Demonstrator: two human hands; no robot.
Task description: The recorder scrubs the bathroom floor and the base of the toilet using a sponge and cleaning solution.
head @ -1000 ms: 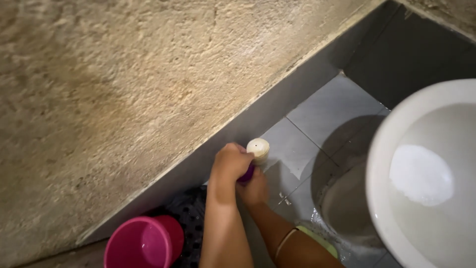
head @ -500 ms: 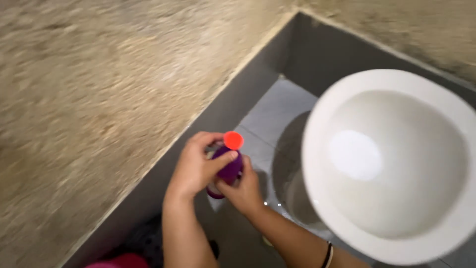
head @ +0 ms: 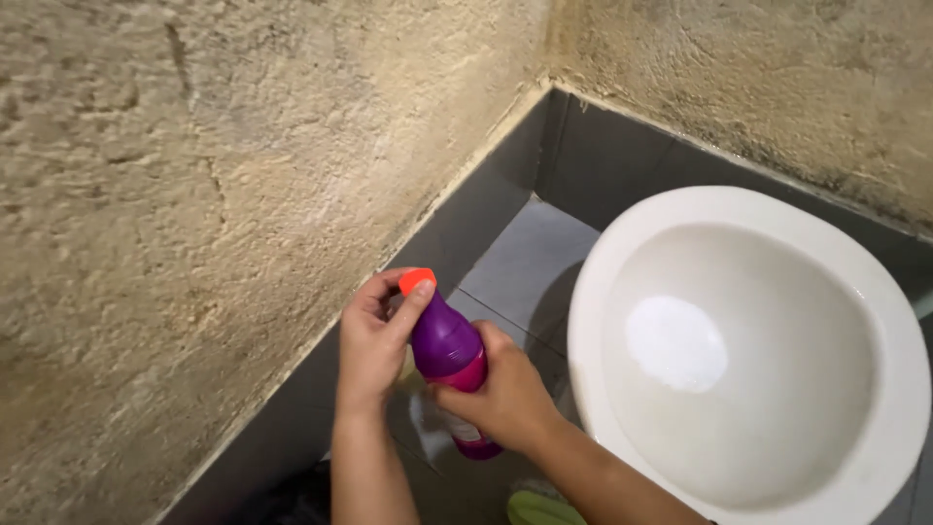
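Observation:
A purple plastic bottle (head: pixel 447 348) with an orange-red cap (head: pixel 417 281) is held tilted between both hands, beside the wall. My right hand (head: pixel 505 397) grips the bottle's body around its pink label. My left hand (head: pixel 374 335) has thumb and fingers closed on the cap at the neck. The bottle's base points down toward the floor tiles.
A white toilet bowl (head: pixel 593 321) with water in it fills the right side. A rough plastered wall (head: pixel 194 194) with a dark grey tile skirting (head: pixel 466 219) runs along the left and back. Something yellow-green (head: pixel 544 508) lies on the grey floor tiles below my right forearm.
The bottle was taken off the floor near a pale round-topped object and lifted up. My left hand moved onto the cap. The view swung toward the toilet bowl; the pink bucket left the frame.

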